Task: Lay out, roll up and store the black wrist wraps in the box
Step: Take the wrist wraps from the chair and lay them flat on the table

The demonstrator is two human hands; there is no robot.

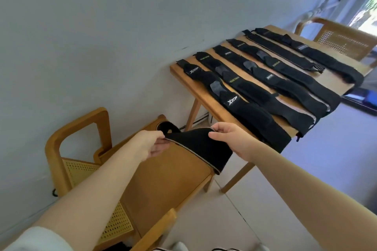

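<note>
Black wrist wrap (pixel 201 150) held in the air between both hands, over the brown box (pixel 169 179) on the near chair (pixel 81 169). Left hand (pixel 152 144) pinches the wrap's left edge; right hand (pixel 228 138) pinches its upper right edge, fingers curled. Wrap's lower end hangs down at the box's right edge. Six more wraps (pixel 265 79) lie flat, side by side, on the wooden table (pixel 204 96) to the far right. Second chair (pixel 342 40) beyond the table.

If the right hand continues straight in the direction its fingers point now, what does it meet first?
The right hand points left, pinching the black wrap. Straight on, it would probably meet the left hand holding the wrap's other side; depth is uncertain.
</note>
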